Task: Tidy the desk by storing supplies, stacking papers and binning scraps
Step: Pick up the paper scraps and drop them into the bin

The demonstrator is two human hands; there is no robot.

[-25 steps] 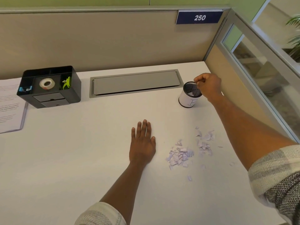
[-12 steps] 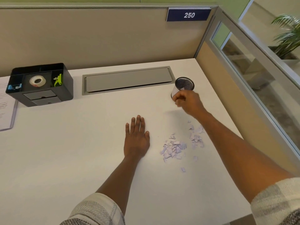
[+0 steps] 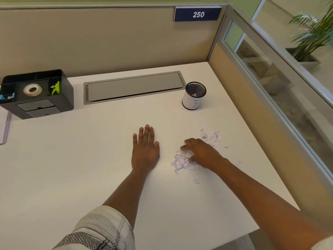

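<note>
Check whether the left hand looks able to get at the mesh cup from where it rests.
Probably yes: the left hand lies flat on bare desk, and nothing stands between it and the mesh cup.

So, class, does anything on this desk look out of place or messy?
Yes: torn paper scraps lie scattered on the white desk, some under the right hand, more just beyond it, instead of in the mesh cup.
</note>
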